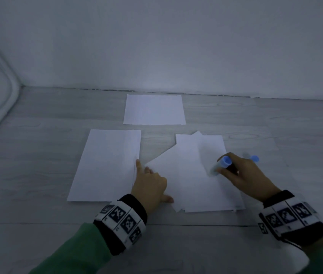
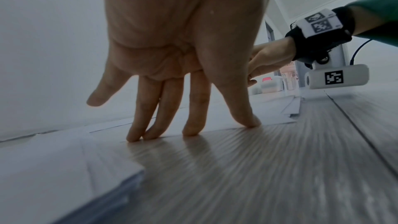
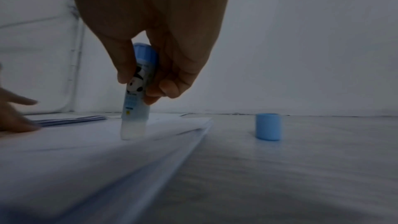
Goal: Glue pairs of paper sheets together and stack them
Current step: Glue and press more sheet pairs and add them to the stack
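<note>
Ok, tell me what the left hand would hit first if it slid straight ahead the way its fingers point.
The left hand points away and slightly left, fingertips pressing the skewed sheet. Straight on, it would probably meet the near right edge of the left paper stack first, though depth is unclear.

No words, brand names or numbers can be read anywhere in these views. The glue stick (image 3: 135, 94) carries a cartoon panda-like face and a small block of print below it, too blurred to make out. The wristbands (image 1: 121, 218) and the white camera housing (image 2: 337, 78) on the right wrist bear black-and-white square fiducial markers, which are coded patterns, not legible text.
</note>
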Demonstrator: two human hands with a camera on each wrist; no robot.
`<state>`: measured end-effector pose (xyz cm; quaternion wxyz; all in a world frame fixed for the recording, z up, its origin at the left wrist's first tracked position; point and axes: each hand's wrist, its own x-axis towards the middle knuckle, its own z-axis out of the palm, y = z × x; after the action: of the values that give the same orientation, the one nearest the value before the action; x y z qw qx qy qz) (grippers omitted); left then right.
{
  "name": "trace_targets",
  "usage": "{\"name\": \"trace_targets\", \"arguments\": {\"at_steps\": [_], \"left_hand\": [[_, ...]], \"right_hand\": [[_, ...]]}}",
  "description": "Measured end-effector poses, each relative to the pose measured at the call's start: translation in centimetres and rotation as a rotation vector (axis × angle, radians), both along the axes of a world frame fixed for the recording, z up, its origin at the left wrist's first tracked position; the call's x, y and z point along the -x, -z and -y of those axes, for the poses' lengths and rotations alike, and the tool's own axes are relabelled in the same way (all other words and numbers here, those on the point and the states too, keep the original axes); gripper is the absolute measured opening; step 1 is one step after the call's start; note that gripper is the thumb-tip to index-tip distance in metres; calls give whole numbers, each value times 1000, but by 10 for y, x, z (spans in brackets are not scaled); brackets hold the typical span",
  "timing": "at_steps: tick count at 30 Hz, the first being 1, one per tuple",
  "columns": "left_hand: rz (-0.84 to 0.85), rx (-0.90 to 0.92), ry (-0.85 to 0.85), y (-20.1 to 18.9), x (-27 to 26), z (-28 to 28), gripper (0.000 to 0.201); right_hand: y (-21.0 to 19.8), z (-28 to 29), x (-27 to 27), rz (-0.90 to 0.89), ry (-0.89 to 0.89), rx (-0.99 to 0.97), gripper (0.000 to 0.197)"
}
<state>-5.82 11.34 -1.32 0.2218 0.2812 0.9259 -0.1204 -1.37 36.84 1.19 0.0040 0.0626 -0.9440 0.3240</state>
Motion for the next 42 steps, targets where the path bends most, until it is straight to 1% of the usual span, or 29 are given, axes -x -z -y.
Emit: {"name": "trace_targets", "arguments": {"at_steps": [6,9,12,14,16,18,20,22,23,26,29,34,42], "left_hand": [[-8,26,10,-2,-1,1,75],[-14,-12,18,-6,0,4,75],[3,-75,-14,-19,7,7,67],[-26,-97,-37,-30,17,6,63],[-95,-133,-9,-39,28,-3,57],[-115,-207,84,-44,36,-19,50],[-47,-269,229,-46,40,-41,47],[20,-265,368,-44,42,-64,50],[44,-244,402,-41,44,-73,53],[97,-191,396,-30,52,-87,59],[119,-194,382,-18,57,-86,57],[65,-199,395,-8,56,-85,58],[37,-177,386,-10,54,-89,60]], "right_hand": [[0,-24,12,-7,143,-36,5],[-2,-27,17,-20,195,-55,5],[-10,-31,23,-105,292,-22,9],[-18,-33,31,-134,312,22,10],[-25,-31,42,-139,285,61,10],[-28,-25,56,-115,245,89,11],[-24,-16,72,-71,211,83,13],[-17,-7,87,-33,178,59,15],[-14,-3,93,-21,163,52,15],[-9,3,105,1,130,35,17],[-7,2,106,32,104,-22,19],[-10,-1,97,56,67,-87,20],[-14,-15,68,81,47,-74,18]]}}
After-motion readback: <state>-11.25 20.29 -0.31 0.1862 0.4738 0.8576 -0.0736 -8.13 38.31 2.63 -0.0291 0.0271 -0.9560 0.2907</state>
